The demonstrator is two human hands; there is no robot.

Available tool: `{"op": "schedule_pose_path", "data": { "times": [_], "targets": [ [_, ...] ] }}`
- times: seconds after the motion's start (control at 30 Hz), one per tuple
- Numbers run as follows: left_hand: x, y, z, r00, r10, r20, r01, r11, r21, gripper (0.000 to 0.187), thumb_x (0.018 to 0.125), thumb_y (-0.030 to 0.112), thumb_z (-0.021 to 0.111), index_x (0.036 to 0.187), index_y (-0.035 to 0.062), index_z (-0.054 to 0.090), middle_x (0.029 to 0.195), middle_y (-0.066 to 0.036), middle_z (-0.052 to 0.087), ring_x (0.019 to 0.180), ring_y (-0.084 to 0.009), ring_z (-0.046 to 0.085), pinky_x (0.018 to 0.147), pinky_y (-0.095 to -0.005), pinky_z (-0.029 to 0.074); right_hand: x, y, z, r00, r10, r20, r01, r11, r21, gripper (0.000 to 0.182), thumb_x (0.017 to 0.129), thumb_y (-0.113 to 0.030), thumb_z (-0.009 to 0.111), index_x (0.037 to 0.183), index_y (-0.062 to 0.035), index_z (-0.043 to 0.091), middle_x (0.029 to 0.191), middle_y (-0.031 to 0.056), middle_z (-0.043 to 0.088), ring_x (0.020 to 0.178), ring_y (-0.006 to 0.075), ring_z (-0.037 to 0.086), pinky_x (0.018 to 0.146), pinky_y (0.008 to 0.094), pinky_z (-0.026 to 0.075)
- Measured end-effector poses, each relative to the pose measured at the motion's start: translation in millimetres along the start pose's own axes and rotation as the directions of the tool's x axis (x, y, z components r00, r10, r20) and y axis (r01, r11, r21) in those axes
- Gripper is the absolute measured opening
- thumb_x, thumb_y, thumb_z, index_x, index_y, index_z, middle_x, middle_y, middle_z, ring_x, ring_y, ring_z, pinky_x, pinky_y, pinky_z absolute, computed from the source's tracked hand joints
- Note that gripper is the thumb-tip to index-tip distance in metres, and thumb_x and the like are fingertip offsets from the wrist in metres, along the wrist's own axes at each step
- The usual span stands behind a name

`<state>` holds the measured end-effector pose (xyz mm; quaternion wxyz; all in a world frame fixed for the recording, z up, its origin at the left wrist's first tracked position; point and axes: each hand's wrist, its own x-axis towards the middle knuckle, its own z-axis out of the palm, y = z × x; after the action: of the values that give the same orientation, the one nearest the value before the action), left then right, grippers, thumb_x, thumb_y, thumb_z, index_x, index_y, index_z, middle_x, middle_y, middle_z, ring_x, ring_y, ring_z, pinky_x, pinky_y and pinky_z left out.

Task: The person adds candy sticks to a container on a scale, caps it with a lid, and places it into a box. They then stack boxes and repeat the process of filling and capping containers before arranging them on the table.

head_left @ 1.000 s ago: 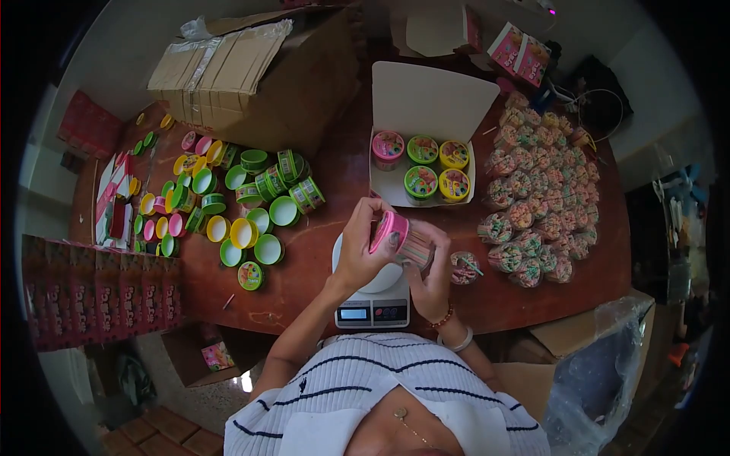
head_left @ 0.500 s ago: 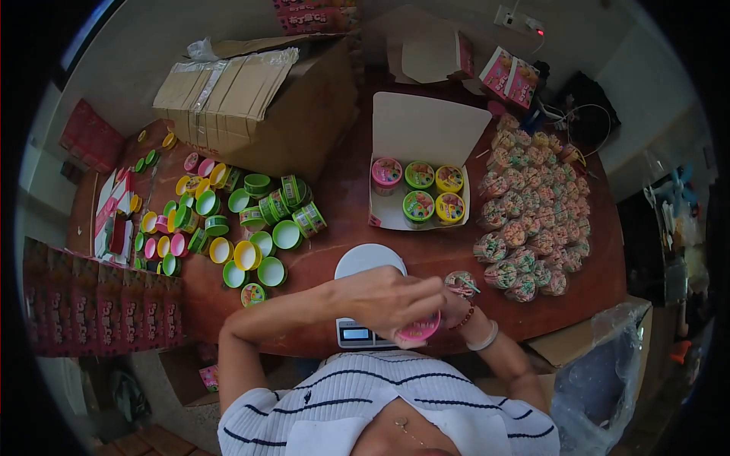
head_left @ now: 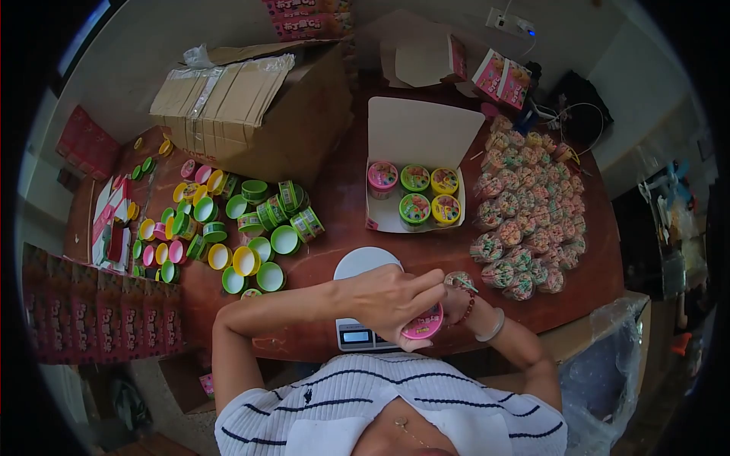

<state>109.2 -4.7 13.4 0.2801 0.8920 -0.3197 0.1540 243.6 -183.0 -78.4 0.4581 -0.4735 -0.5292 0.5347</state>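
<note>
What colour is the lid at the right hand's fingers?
The lid is pink, with printed markings; the head view shows it best.

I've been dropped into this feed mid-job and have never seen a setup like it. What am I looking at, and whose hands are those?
There is no machine here: one person works bare-handed, wearing a camera on the head. Every picture comes from it, looking forward and down, so the striped top at the bottom is the wearer's own.

The left hand grips a pink lid. The right hand is close beside it, partly hidden, so its grip is unclear.

Behind the hands, a scale rests on the reddish-brown table. Beyond it, an open white box holds five tubs with pink, green and yellow lids. Loose coloured lids lie to the left, near a big cardboard box; clear-wrapped bundles stand to the right.
</note>
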Motion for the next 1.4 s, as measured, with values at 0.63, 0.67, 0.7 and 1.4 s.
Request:
{"op": "schedule_pose_path", "data": {
  "times": [0.63,0.67,0.7,1.4],
  "targets": [
    [-60,-201,57,0.401,-0.779,-0.481,0.789,0.561,-0.251,0.077,0.103,0.046,0.059,0.148,-0.0114,0.035,0.143,-0.037,0.044,0.136,-0.0512,0.046,0.112,-0.0511,0.043,74,34,-117,0.518,-0.004,-0.856,-0.237,0.96,-0.148,0.08,0.108,-0.044,0.05,0.158,0.0115,0.022,0.158,0.0316,0.038,0.149,0.0312,0.041,0.12,0.0417,0.033],
    [-66,-214,67,0.358,-0.825,-0.437,0.721,0.541,-0.433,0.078,0.104,0.044,0.058,0.148,-0.0156,0.033,0.148,-0.04,0.04,0.141,-0.0521,0.041,0.116,-0.0511,0.039,82,46,-116,0.513,-0.057,-0.857,-0.306,0.92,-0.245,0.082,0.108,-0.044,0.051,0.157,0.0141,0.02,0.159,0.0351,0.032,0.15,0.0362,0.035,0.122,0.0434,0.031],
    [-64,-215,68,0.346,-0.824,-0.448,0.719,0.54,-0.437,0.078,0.104,0.044,0.058,0.148,-0.0156,0.033,0.148,-0.04,0.04,0.141,-0.0521,0.041,0.116,-0.0511,0.039,90,57,-114,0.506,-0.111,-0.855,-0.377,0.864,-0.335,0.085,0.107,-0.044,0.051,0.156,0.0167,0.017,0.161,0.0386,0.026,0.152,0.0412,0.029,0.123,0.0451,0.028],
    [-60,-179,29,0.208,-0.965,-0.159,0.311,0.219,-0.925,0.064,0.097,0.01,0.046,0.161,0.0116,0.037,0.15,-0.018,0.053,0.126,-0.023,0.057,0.107,-0.0345,0.048,87,58,-123,0.384,0.032,-0.923,0.048,0.997,0.055,0.068,0.102,0.009,0.05,0.161,-0.0084,0.021,0.161,0.0182,0.038,0.144,0.0304,0.044,0.117,0.0424,0.042]
  ]
}}
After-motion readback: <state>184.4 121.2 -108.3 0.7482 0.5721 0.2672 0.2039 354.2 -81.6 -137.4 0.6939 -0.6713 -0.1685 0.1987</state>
